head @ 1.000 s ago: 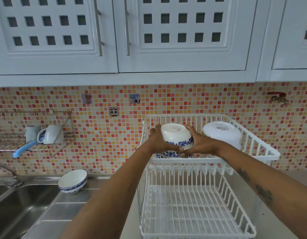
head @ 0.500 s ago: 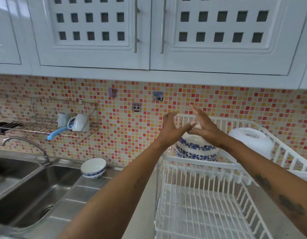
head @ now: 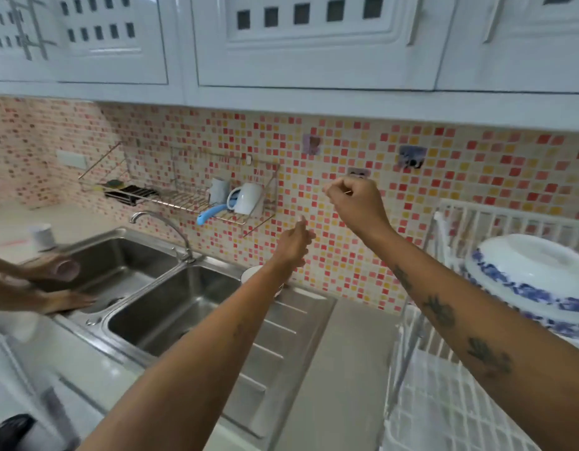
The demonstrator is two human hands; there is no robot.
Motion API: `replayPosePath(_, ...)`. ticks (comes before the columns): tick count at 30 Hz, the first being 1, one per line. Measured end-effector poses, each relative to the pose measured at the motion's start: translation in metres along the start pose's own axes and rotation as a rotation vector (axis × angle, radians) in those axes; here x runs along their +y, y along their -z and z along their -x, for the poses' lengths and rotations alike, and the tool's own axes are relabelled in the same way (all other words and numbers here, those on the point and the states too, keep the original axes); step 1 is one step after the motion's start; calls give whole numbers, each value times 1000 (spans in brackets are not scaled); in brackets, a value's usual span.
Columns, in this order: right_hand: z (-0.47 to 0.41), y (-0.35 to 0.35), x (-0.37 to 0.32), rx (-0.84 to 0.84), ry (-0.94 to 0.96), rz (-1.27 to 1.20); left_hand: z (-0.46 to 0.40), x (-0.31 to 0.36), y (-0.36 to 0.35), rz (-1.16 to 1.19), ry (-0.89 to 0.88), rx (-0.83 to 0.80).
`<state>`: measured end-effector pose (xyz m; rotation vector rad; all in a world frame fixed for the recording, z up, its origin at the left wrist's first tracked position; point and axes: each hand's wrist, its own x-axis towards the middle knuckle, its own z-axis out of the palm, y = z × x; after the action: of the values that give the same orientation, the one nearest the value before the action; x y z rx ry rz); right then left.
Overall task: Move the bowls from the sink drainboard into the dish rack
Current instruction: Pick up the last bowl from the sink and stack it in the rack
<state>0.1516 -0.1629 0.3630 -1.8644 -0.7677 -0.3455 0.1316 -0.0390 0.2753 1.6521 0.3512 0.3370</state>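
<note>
One bowl (head: 254, 275) remains on the drainboard (head: 281, 323), right of the sink (head: 171, 304). Left hand (head: 294, 245) above it, loosely open, empty. Right hand (head: 356, 203) further right, curled, empty. Glazed ceramic: rigid, slippery, fragile; grip rim.

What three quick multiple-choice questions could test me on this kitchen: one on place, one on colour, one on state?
1. Where does the upturned bowl sit?
A. in the sink
B. in the dish rack
C. on the wall shelf

2. What colour is that bowl's pattern?
A. blue
B. green
C. black

3. What is the left hand holding?
A. a mug
B. a bowl
C. nothing

Answers: B, white rack bars stand behind it at the right; A, a blue band rings its white side; C, it is empty above the drainboard.
</note>
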Motion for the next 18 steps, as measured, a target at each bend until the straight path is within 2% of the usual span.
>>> replayPosePath(4,-5,-66,26,-210,-137,34,-26,-42,51,63,163,103)
replayPosePath(7,-6,-109,65,-293,-264,71,-43,-70,84,127,241,149)
replayPosePath(14,-11,-188,171,-323,-584,122,-94,-151,143,235,423,173)
replayPosePath(18,-18,-219,219,-421,-645,216,-132,-197,162,238,464,174)
